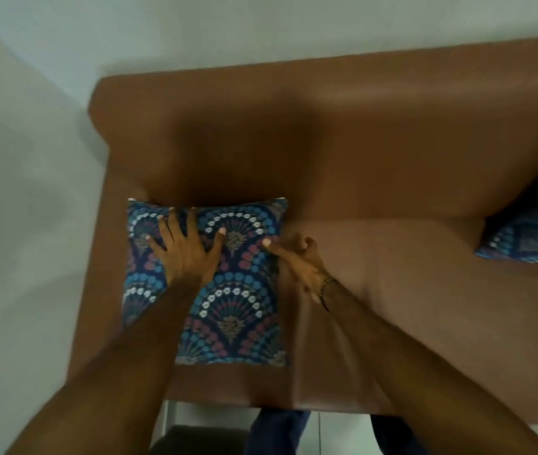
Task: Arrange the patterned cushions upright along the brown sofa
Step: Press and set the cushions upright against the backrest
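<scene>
— Where's your near cushion (228,284)?
— At the sofa's (392,159) left end, its top edge at the backrest, your left hand (185,247) on it, your right hand (300,261) at its right edge.
— And the other cushion (533,231)?
— Far right, well apart.

Left hand (186,249) flat, fingers spread; right hand (300,261) curled, blurred.

My left grip (184,249) lies flat, fingers spread, on the patterned cushion (228,290) at centre left of frame, on the brown sofa (392,142). My right grip (297,261) sits at its right edge, thumb on fabric. Second cushion (530,231) at right edge, blurred.
</scene>
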### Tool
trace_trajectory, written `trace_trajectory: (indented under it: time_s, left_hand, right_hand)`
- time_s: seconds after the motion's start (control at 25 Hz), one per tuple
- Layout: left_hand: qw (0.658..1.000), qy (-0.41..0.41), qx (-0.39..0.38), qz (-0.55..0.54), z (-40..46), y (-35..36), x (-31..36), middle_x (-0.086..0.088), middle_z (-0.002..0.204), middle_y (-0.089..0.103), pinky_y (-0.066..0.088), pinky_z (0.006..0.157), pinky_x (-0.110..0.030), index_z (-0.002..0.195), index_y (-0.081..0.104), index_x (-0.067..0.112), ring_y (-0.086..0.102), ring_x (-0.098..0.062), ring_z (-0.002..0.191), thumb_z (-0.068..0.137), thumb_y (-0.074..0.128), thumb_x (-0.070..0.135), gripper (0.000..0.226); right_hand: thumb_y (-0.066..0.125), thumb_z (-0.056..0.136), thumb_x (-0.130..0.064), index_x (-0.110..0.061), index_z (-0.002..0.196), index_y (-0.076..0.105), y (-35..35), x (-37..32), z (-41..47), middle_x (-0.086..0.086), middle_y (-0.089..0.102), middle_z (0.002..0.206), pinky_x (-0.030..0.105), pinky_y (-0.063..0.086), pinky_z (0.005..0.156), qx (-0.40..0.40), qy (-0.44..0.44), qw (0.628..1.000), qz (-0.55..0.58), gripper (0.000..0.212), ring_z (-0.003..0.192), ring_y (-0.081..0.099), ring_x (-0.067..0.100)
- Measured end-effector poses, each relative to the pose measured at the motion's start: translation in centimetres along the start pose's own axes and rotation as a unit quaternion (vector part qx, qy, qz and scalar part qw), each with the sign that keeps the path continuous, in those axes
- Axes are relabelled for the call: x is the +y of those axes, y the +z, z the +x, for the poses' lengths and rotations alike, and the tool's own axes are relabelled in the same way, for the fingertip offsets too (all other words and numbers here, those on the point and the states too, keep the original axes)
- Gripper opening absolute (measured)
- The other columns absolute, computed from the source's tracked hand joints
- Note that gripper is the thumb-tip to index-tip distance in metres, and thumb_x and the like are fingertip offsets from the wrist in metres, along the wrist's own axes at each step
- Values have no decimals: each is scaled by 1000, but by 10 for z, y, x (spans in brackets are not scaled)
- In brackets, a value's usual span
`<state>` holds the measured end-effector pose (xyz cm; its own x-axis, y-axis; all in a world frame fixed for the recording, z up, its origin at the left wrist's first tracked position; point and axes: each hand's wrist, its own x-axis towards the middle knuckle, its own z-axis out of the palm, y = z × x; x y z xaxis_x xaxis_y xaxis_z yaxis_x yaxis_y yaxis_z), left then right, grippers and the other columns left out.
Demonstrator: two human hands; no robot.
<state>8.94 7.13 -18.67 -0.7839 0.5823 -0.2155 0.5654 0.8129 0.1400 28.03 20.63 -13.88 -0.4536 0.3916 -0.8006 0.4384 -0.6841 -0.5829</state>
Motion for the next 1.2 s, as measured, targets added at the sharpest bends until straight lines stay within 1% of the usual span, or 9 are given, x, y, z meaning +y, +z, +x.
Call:
trace_trajectory:
  time_s: [0.12, 0.24, 0.44, 0.56, 0.64, 0.72, 0.8, 1.04, 1.2]
  left_hand:
    - [999, -37, -12, -34, -3, -4, -48, -14, 176, 15, 8, 125, -73, 165, 26, 26, 10, -42, 161, 87, 33, 89, 101]
    - [984, -110, -11, -140, -3, -3, -84, -14, 169, 29, 30, 121, -67, 163, 23, 32, 33, -43, 152, 80, 54, 89, 105]
    - [884, -253, 16, -393, -10, -12, -77, -9, 145, 63, 53, 108, -54, 148, 43, 17, 65, -32, 128, 53, 80, 85, 123]
    - [886, -190, 38, -421, -27, -17, -25, -1, 137, 70, 59, 101, -47, 142, 56, 21, 70, -21, 120, 46, 85, 85, 119]
    - [870, -136, 8, -474, -41, -8, 26, 7, 141, 66, 57, 100, -37, 149, 50, 24, 66, -15, 124, 58, 96, 62, 109]
    - [866, -72, -23, -495, -46, 3, 91, 11, 140, 60, 54, 99, -27, 152, 45, 23, 59, -10, 127, 69, 98, 35, 99]
    - [863, -17, -47, -502, -46, 21, 154, 9, 138, 59, 54, 105, -34, 149, 46, 23, 58, -11, 129, 69, 99, 25, 96]
    - [854, 26, -72, -515, -44, 66, 259, -1, 154, 50, 49, 117, -44, 154, 37, 24, 52, -13, 141, 65, 99, 35, 110]
    - [858, 14, -60, -511, -46, 84, 278, 0, 156, 48, 49, 117, -34, 159, 30, 20, 51, -12, 141, 73, 97, 22, 110]
  right_hand:
    - [95, 74, -43, -26, 124, 55, 38, 24, 32, -1, 67, 133, 20, 56, 72, -8, 12, 1000, -27, 66, 99, 65, 10]
    - [97, 62, -58, -26, 140, 59, 54, 39, 47, -1, 71, 133, 37, 63, 84, -29, 56, 997, -33, 92, 110, 71, 20]
    - [96, 71, -47, -33, 128, 62, 24, 33, 41, -6, 72, 125, 27, 56, 59, -36, 66, 996, -37, 68, 94, 69, 9]
    - [95, 75, -36, -37, 117, 67, -37, 26, 25, -8, 79, 115, 42, 62, 86, -32, 50, 997, -42, 50, 104, 73, 16]
    - [96, 74, -32, -28, 124, 73, -95, 19, 15, -6, 81, 115, 49, 59, 98, -6, 43, 998, -52, 55, 111, 75, 23]
    - [94, 77, -20, -19, 120, 77, -157, 11, 5, -6, 84, 107, 45, 61, 96, 41, 23, 998, -42, 47, 105, 79, 22]
    - [90, 80, -8, -19, 116, 75, -220, 2, 0, -10, 84, 96, 39, 65, 89, 72, -14, 997, -31, 40, 93, 81, 13]
    - [97, 62, 7, -18, 127, 61, -332, 1, 22, -2, 75, 117, 23, 65, 76, 195, -158, 968, -27, 78, 96, 76, 0]
    - [99, 58, 6, -6, 136, 58, -353, 8, 46, 9, 73, 128, 38, 66, 91, 197, -188, 961, -34, 89, 117, 73, 18]
